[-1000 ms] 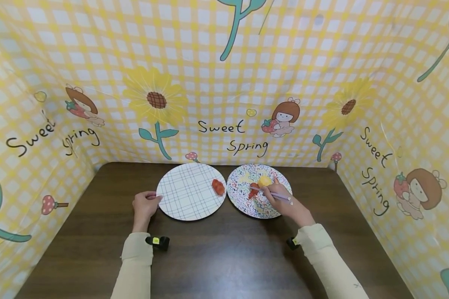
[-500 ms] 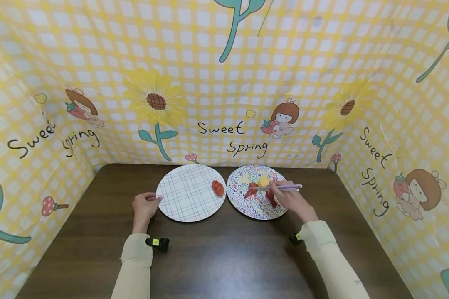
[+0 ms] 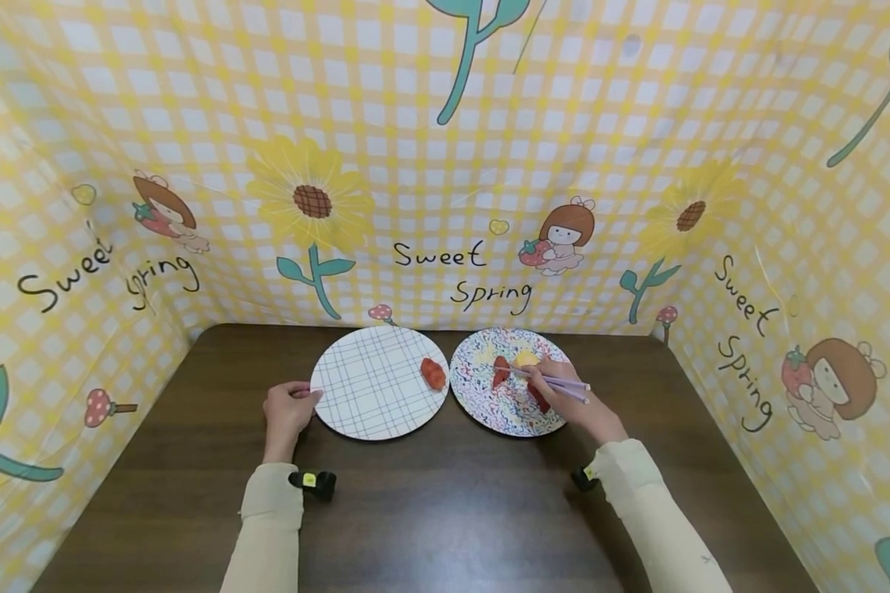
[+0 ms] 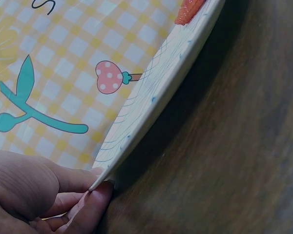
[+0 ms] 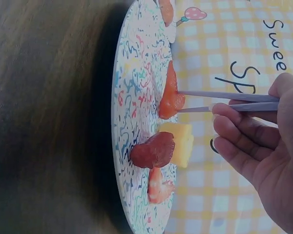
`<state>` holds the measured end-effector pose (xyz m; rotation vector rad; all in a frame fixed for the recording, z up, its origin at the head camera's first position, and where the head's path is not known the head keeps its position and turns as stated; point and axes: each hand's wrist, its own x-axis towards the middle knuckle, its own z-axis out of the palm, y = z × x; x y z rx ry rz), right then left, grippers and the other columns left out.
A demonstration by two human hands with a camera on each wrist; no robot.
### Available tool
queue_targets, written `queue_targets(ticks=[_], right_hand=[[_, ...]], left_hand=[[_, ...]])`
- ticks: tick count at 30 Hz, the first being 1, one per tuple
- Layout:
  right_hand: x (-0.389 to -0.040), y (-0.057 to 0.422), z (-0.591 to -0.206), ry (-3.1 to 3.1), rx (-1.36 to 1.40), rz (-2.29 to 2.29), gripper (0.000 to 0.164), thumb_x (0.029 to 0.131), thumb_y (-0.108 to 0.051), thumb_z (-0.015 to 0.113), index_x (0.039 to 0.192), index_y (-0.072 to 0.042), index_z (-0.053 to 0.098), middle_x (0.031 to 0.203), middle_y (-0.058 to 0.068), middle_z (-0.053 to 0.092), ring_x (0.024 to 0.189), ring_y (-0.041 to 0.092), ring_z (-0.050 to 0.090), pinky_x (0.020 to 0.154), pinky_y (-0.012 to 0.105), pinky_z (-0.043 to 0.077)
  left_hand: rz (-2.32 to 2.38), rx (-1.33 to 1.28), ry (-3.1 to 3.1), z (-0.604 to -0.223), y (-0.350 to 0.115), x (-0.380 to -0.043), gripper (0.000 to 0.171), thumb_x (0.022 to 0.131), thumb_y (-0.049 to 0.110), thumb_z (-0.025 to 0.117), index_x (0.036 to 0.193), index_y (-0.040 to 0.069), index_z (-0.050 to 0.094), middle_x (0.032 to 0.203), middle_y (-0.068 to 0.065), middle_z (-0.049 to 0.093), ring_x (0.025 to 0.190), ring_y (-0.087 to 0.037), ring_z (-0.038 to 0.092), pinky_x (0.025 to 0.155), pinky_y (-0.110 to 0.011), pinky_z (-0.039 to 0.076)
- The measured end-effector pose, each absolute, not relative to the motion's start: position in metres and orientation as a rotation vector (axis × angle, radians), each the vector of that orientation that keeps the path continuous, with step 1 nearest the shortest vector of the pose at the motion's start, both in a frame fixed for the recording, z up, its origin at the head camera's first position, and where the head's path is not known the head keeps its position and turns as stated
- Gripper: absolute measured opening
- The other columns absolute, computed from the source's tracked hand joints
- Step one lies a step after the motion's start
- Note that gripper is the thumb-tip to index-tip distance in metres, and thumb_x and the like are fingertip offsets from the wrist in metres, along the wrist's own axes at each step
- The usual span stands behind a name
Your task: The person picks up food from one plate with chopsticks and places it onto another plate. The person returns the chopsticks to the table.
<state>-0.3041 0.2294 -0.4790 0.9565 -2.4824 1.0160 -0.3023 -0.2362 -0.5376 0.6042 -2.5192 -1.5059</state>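
My left hand [image 3: 288, 412] pinches the left rim of a white plate [image 3: 371, 395] with blue grid lines, thumb above and fingers beneath. A reddish-orange food piece [image 3: 433, 375] lies at that plate's right side. In my right hand [image 3: 574, 408] is a pair of lavender chopsticks [image 5: 219, 95]. Their tips straddle an elongated orange-red food piece [image 5: 170, 97] on a colourfully speckled plate [image 5: 121, 97]. Beside it on this plate are a yellow block [image 5: 184, 141], a dark red piece [image 5: 154, 150] and a pink-and-white shrimp [image 5: 158, 189]; the hand partly covers them in the head view.
Both plates stand side by side, rims almost meeting, near the back edge of a dark wooden table [image 3: 445, 511]. A yellow-checked cloth [image 3: 445, 181] with printed flowers and lettering walls the table at the back and both sides.
My right hand first shifted right, uncovering the dark red piece, then slightly back left, and the chopsticks changed angle. The orange-red piece has turned a little. My left hand keeps still.
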Motion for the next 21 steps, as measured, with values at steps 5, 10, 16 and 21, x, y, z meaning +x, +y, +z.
queue_targets(ticks=[5,10,16,21], right_hand=[[-0.305,0.231,-0.478,-2.552,0.895,1.042,0.015,0.099,0.003,0.058,0.094,0.001,0.071,0.059,-0.002,0.048,0.053,0.001,0.035,0.050,0.022,0.033],[-0.306,0.238,-0.480,-2.654,0.727,1.117,0.023,0.105,-0.007,0.053,0.098,0.003,0.072,0.076,0.016,0.068,0.056,0.004,0.044,0.048,0.021,0.035],[-0.305,0.240,-0.480,-2.658,0.652,1.072,0.034,0.107,-0.010,0.047,0.091,0.004,0.072,0.075,0.016,0.069,0.054,0.006,0.044,0.046,0.021,0.034],[-0.304,0.236,-0.478,-2.671,0.557,1.079,0.035,0.108,-0.013,0.046,0.094,0.001,0.076,0.074,0.014,0.070,0.054,0.007,0.044,0.044,0.022,0.034]], left_hand=[[-1.514,0.599,-2.505,-0.538,-0.237,-0.303,0.035,0.092,0.013,0.073,0.119,-0.009,0.068,0.110,-0.027,0.069,0.092,-0.031,0.067,0.060,-0.022,0.050],[-1.519,0.601,-2.505,-0.538,-0.236,-0.302,0.035,0.092,0.013,0.073,0.119,-0.009,0.068,0.109,-0.027,0.070,0.089,-0.030,0.068,0.059,-0.022,0.050],[-1.502,0.589,-2.514,-0.537,-0.236,-0.302,0.035,0.093,0.013,0.073,0.119,-0.009,0.068,0.110,-0.026,0.069,0.095,-0.032,0.066,0.062,-0.022,0.048],[-1.489,0.592,-2.517,-0.537,-0.236,-0.302,0.033,0.092,0.013,0.073,0.118,-0.008,0.069,0.109,-0.026,0.070,0.094,-0.031,0.067,0.062,-0.021,0.048]])
